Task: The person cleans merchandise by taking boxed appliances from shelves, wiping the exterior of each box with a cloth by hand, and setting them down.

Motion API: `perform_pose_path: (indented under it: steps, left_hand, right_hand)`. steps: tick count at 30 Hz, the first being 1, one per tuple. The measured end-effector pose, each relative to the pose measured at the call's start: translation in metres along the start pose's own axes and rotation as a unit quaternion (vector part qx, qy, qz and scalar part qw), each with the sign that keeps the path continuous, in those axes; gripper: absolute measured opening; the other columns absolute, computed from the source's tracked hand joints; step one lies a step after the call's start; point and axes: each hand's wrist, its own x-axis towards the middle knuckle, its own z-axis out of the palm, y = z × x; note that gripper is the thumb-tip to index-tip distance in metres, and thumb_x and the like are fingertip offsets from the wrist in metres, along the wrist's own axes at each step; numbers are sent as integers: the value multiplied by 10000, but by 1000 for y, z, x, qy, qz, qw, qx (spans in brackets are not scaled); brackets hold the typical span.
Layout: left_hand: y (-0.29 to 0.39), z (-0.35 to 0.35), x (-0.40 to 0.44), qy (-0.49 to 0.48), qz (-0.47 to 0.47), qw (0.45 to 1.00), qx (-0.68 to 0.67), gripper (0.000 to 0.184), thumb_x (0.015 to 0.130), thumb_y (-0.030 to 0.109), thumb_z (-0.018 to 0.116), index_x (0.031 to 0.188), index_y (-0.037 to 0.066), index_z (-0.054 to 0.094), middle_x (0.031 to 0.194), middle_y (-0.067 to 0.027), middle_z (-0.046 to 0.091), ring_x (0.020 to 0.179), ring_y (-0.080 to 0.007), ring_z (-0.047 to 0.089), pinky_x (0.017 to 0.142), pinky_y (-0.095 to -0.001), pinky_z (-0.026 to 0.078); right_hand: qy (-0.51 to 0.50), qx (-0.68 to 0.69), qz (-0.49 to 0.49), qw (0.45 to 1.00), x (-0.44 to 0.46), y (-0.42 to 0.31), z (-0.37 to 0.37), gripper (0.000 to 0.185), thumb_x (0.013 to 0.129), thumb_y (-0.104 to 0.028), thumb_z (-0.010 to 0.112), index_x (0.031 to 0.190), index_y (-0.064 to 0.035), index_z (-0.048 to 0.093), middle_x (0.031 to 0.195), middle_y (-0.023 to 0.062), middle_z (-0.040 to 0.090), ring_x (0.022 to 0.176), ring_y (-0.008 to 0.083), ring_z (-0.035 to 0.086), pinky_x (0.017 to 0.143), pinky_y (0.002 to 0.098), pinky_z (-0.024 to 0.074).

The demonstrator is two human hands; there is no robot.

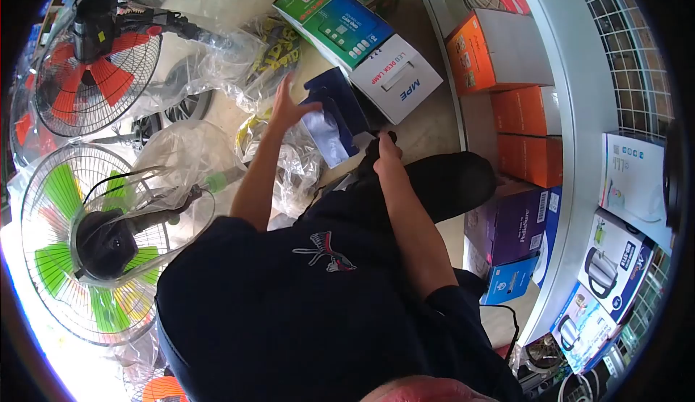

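My left hand point(288, 107) is open, with its fingers stretched up and its thumb at the edge of an opened dark blue box point(350, 102). A pale lining or sheet point(326, 136) shows inside that box. My right hand point(389, 154) is closed around a small black object point(373, 157) beside the box's lower right corner. What the object is cannot be made out, as the fingers and dark trousers blend with it. Just beyond the box lies a white, green and blue LED desk lamp carton point(397, 80).
Bagged standing fans, one with red blades point(108, 76) and one with green blades point(58, 268), crowd the left. Clear plastic wrapping point(293, 163) lies beside my left arm. Shelves on the right hold orange boxes point(528, 159), a purple box point(503, 225) and kettle boxes point(607, 261).
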Motion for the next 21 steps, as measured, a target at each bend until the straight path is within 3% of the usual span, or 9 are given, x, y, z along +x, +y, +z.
perform_pose_path:
  steps: [2, 4, 6, 7, 9, 10, 14, 19, 21]
  left_hand:
    - [22, -10, 31, -51, 40, 996, 57, 1254, 668, 461, 998, 1641, 45, 326, 1587, -207, 492, 1465, -326, 482, 1187, -429, 426]
    - [39, -8, 49, -229, -36, 973, -18, 1095, 706, 423, 976, 1592, 57, 447, 1556, -182, 556, 1414, -305, 553, 1176, -424, 440]
    - [10, 12, 58, -234, 8, 972, -18, 970, 721, 381, 959, 1538, 90, 526, 1399, -176, 654, 1285, -282, 635, 1118, -405, 482]
    - [1, 22, 58, -237, 52, 970, -19, 849, 735, 338, 941, 1485, 124, 605, 1242, -170, 753, 1156, -259, 716, 1059, -387, 524]
    - [15, 21, 57, -242, 43, 969, -21, 741, 771, 321, 917, 1422, 84, 655, 1269, -146, 749, 1152, -246, 719, 1048, -374, 533]
    - [6, 23, 56, -233, 38, 971, -44, 740, 781, 326, 911, 1427, 77, 649, 1263, -144, 752, 1155, -242, 719, 1050, -373, 531]
    - [0, 12, 46, -233, -11, 970, -64, 729, 822, 364, 884, 1435, 58, 636, 1280, -161, 746, 1176, -249, 716, 1062, -381, 522]
    - [14, 12, 36, -235, 0, 971, 40, 687, 920, 369, 823, 1479, 47, 587, 1339, -156, 721, 1220, -243, 693, 1086, -384, 513]
    - [28, 12, 39, -236, -2, 967, 101, 667, 945, 408, 789, 1477, 57, 591, 1338, -177, 719, 1223, -272, 699, 1084, -393, 513]
  right_hand:
    - [-41, 37, -4, 998, 25, 29, -6, 1004, 867, -488, 824, 1592, 37, 367, 1618, 196, 441, 1418, 377, 497, 1129, 509, 474]
    - [-85, 71, -11, 994, 26, 35, -7, 1002, 861, -474, 834, 1580, 51, 374, 1603, 208, 454, 1420, 379, 493, 1125, 504, 482]
    - [-145, 136, 7, 980, -3, 29, -7, 506, 886, -314, 816, 1245, 0, 645, 1156, 168, 703, 907, 308, 736, 618, 458, 627]
    - [-141, 142, 9, 980, 10, 38, -2, 506, 886, -314, 816, 1245, 0, 645, 1156, 168, 703, 907, 308, 736, 618, 458, 627]
    - [-78, -1, -47, 996, 54, 55, 17, 440, 889, -274, 827, 1177, 12, 659, 1056, 178, 707, 752, 321, 718, 553, 457, 604]
    - [-123, 29, -110, 986, 14, 44, 11, 436, 869, -260, 851, 1114, 46, 659, 981, 180, 706, 683, 322, 700, 531, 451, 594]
    - [-67, -39, -178, 981, 37, 56, 44, 428, 832, -275, 888, 1009, 58, 685, 915, 161, 717, 683, 299, 700, 530, 450, 583]
    - [-36, -112, -242, 963, 11, 42, 19, 510, 820, -362, 917, 1065, 41, 720, 944, 128, 740, 725, 247, 714, 615, 424, 576]
    - [-101, -148, -191, 965, 13, 45, 12, 822, 754, -489, 933, 1266, 100, 676, 1302, 258, 707, 1208, 382, 683, 1000, 473, 540]
